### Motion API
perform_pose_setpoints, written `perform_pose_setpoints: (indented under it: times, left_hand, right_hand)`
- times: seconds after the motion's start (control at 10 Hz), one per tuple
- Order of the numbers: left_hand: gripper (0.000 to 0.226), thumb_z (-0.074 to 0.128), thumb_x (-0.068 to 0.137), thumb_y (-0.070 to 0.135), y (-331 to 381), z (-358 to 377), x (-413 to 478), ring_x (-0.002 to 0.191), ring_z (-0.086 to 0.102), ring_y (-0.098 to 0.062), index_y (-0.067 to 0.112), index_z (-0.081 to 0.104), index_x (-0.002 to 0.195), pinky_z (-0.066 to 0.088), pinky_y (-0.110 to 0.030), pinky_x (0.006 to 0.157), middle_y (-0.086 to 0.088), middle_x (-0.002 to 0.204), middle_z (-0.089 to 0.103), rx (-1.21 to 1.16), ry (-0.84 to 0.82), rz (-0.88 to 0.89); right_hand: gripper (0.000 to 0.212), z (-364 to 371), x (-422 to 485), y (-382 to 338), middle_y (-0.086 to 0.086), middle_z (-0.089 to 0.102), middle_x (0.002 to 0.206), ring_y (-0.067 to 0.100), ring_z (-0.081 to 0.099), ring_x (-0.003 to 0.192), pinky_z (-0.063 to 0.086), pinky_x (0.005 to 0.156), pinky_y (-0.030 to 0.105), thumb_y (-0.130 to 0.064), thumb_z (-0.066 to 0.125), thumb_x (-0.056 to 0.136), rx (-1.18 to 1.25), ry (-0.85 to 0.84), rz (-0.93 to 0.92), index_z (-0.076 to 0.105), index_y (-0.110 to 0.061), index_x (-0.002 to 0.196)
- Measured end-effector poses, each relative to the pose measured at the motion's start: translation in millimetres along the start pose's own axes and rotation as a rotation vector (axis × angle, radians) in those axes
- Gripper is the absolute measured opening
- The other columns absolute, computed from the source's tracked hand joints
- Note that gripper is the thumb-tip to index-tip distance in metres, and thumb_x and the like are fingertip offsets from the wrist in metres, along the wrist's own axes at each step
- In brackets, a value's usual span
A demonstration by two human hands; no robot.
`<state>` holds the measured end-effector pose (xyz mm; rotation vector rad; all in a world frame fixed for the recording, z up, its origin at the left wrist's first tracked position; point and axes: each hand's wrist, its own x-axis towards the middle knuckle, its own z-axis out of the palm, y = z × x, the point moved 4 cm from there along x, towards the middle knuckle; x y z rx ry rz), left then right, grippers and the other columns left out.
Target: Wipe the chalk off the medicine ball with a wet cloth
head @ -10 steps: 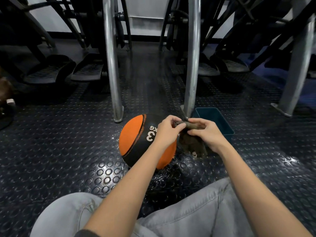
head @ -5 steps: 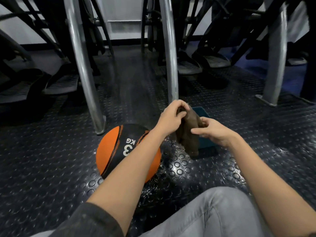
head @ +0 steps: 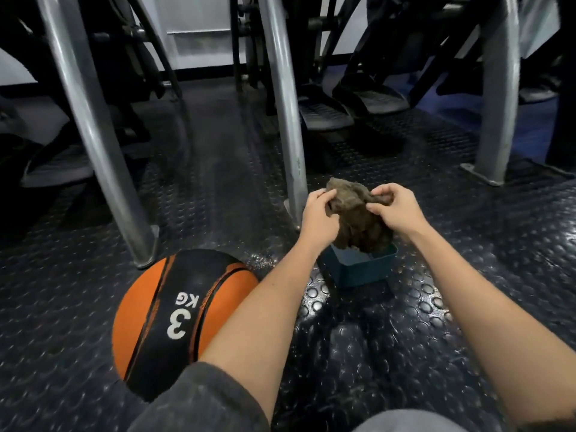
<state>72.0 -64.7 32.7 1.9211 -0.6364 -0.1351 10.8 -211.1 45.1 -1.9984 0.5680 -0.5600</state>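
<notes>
Brown wet cloth point(head: 358, 219) hangs bunched over a teal tub point(head: 364, 269), pinched by left hand point(head: 318, 218) and right hand point(head: 396, 213). Orange-black 3 KG medicine ball point(head: 174, 319) sits on studded rubber floor point(head: 358, 353) beside the left forearm.

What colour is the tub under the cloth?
Teal tub, beneath the cloth; head view shows it.

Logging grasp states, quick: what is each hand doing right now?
Left hand: pinches the left side of the brown cloth.
Right hand: pinches the same cloth's right side.
</notes>
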Motion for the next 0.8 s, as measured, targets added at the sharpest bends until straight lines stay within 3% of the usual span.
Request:
perform_pose_setpoints:
  times: [0.1, 0.2, 0.3, 0.4, 0.5, 0.6, 0.7, 0.8]
  left_hand:
    - [0.055, 0.051, 0.092, -0.003, -17, 20, 10, 0.141, 0.023, -0.018, 0.003, 0.033, 0.144, 0.016, -0.013, 0.107, -0.006, 0.152, 0.023, -0.029, -0.100, -0.075]
    - [0.063, 0.052, 0.095, 0.008, -38, 42, 11, 0.145, 0.014, -0.021, 0.007, 0.021, 0.150, 0.013, -0.030, 0.117, -0.002, 0.159, 0.008, 0.028, -0.243, -0.191]
    - [0.065, 0.053, 0.095, 0.018, -58, 54, 12, 0.145, 0.013, -0.026, 0.016, 0.020, 0.151, 0.013, -0.045, 0.118, 0.000, 0.160, 0.004, 0.315, -0.340, -0.214]
    - [0.060, 0.050, 0.096, 0.024, -72, 61, 4, 0.144, 0.015, -0.027, 0.017, 0.024, 0.149, 0.012, -0.046, 0.117, -0.001, 0.160, 0.004, 0.507, -0.410, -0.201]
    - [0.053, 0.043, 0.099, 0.027, -85, 69, -5, 0.142, 0.021, -0.027, 0.012, 0.027, 0.148, 0.017, -0.046, 0.116, 0.002, 0.160, -0.003, 0.534, -0.460, -0.213]
    - [0.055, 0.040, 0.101, 0.031, -81, 64, -9, 0.146, 0.008, -0.022, 0.012, 0.024, 0.150, 0.010, -0.045, 0.118, 0.003, 0.160, -0.004, 0.583, -0.460, -0.212]
    - [0.058, 0.040, 0.101, 0.034, -71, 53, -12, 0.147, 0.001, -0.022, 0.013, 0.021, 0.150, 0.006, -0.046, 0.117, 0.000, 0.161, -0.002, 0.630, -0.464, -0.199]
    - [0.060, 0.046, 0.099, 0.032, -46, 34, -25, 0.146, 0.008, -0.025, 0.012, 0.022, 0.150, 0.010, -0.046, 0.117, -0.004, 0.160, 0.006, 0.670, -0.461, -0.176]
  right_hand:
    - [0.020, 1, 19, 23, 0.002, 0.059, 0.098, 0.016, 0.054, 0.095, 0.044, 0.082, 0.023, 0.000, 0.061, 0.087, -0.018, 0.045, 0.041, 0.058, -0.017, 0.096]
    - [0.022, 9, 28, 50, 0.010, 0.062, 0.113, 0.022, 0.056, 0.107, 0.042, 0.091, 0.027, -0.001, 0.059, 0.088, -0.141, 0.042, 0.107, 0.063, -0.012, 0.107]
    - [0.032, 24, 24, 73, 0.015, 0.052, 0.124, 0.028, 0.054, 0.111, 0.043, 0.094, 0.034, -0.003, 0.058, 0.088, -0.312, -0.053, 0.158, 0.059, -0.010, 0.119]
    - [0.030, 41, 5, 77, 0.015, 0.048, 0.123, 0.032, 0.048, 0.115, 0.040, 0.100, 0.043, -0.008, 0.052, 0.090, -0.472, -0.071, 0.038, 0.061, -0.016, 0.118]
    - [0.031, 57, -19, 89, 0.009, 0.053, 0.121, 0.029, 0.049, 0.114, 0.037, 0.098, 0.042, -0.015, 0.042, 0.094, -0.654, -0.124, -0.025, 0.061, -0.020, 0.118]
    - [0.034, 62, -32, 97, 0.009, 0.059, 0.121, 0.029, 0.054, 0.110, 0.034, 0.094, 0.036, -0.023, 0.033, 0.099, -0.878, -0.208, -0.094, 0.058, -0.019, 0.121]
    - [0.032, 58, -28, 95, 0.014, 0.058, 0.121, 0.033, 0.050, 0.112, 0.038, 0.095, 0.040, -0.024, 0.037, 0.099, -0.744, -0.235, -0.049, 0.059, -0.013, 0.121]
    - [0.030, 51, -25, 72, 0.016, 0.057, 0.122, 0.034, 0.049, 0.113, 0.041, 0.096, 0.044, -0.021, 0.041, 0.098, -0.642, -0.265, -0.045, 0.059, -0.010, 0.120]
